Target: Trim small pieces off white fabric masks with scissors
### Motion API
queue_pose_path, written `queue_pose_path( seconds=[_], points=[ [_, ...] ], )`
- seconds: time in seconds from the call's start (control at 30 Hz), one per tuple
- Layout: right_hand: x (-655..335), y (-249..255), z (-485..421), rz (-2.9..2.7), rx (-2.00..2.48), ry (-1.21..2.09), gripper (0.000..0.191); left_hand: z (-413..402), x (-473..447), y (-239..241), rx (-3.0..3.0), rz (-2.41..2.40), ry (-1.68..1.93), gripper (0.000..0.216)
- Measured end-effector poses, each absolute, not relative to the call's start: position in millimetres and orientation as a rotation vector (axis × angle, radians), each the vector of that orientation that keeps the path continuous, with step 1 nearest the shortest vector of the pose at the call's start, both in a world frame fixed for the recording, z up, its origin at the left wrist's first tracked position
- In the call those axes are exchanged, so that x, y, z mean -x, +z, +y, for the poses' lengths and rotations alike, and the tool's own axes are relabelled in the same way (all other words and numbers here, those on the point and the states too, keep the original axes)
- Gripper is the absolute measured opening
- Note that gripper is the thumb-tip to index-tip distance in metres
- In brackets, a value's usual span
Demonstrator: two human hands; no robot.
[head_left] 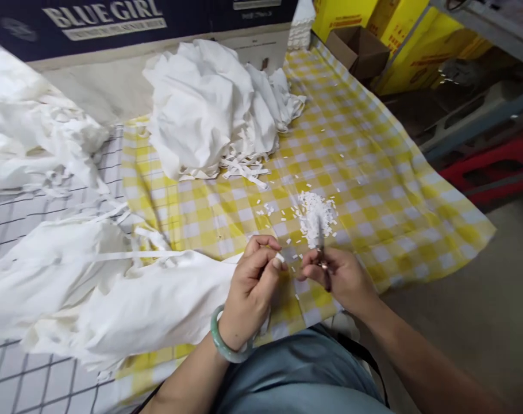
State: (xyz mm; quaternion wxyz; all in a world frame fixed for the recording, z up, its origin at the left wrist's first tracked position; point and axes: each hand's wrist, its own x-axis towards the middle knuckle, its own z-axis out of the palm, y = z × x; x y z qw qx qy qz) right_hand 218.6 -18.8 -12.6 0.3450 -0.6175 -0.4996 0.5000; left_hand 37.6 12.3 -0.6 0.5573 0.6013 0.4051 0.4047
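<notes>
My left hand (pixel 252 282) is closed, pinching the end of a thin white fabric strip (pixel 279 258) that trails off to the left over a white cloth (pixel 115 305). A green bangle (pixel 222 344) sits on that wrist. My right hand (pixel 341 276) grips small scissors (pixel 320 241), blades pointing up and away, just right of the strip's end. Beyond the blades lies a small heap of tiny white cut pieces (pixel 314 214) on the yellow checked cloth (pixel 373 172).
A big crumpled pile of white fabric (pixel 214 109) lies at the back, with more white fabric (pixel 33 138) at the left on a grey grid cloth (pixel 11 368). Yellow boxes (pixel 399 29) and an open brown carton (pixel 360 49) stand at the far right. A red crate (pixel 494 169) sits on the floor.
</notes>
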Motion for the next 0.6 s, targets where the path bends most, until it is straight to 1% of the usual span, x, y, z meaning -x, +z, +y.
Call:
queue_pose_path(
  seconds=[0.07,0.17,0.23,0.3,0.33,0.4,0.47,0.53,0.6],
  points=[
    [-208.2,-8.9,-17.9,-1.296,1.452,1.296,0.029,4.6,-32.8,7.8,-1.503,0.919,0.971,0.020],
    [-188.2,-5.8,-17.9,-1.323,1.365,1.299,0.020,-0.8,-11.6,23.0,-1.721,0.861,0.917,0.022],
    [-177.0,-7.9,-19.0,-1.331,1.384,1.345,0.017,4.8,15.4,28.3,-1.861,1.042,0.958,0.019],
    [-169.9,-13.3,-19.6,-1.392,1.400,1.373,0.017,19.6,49.1,25.0,-2.016,1.384,0.993,0.016],
    [-167.7,-16.4,-19.0,-1.446,1.408,1.354,0.016,29.9,65.6,20.1,-2.119,1.551,0.919,0.018],
    [-163.6,-21.3,-15.1,-1.557,1.421,1.252,0.015,52.9,91.9,6.9,-2.339,1.652,0.582,0.031],
    [-155.9,-22.3,-6.3,-1.608,1.417,1.155,0.018,72.6,105.8,-3.6,-2.404,1.579,0.416,0.027],
    [-140.9,-19.6,7.6,-1.589,1.372,1.132,0.024,83.9,109.8,-4.5,-2.406,1.502,0.378,0.019],
    [-118.8,-16.0,25.0,-1.530,1.313,1.176,0.031,86.8,110.2,3.6,-2.399,1.491,0.369,0.016]
  ],
)
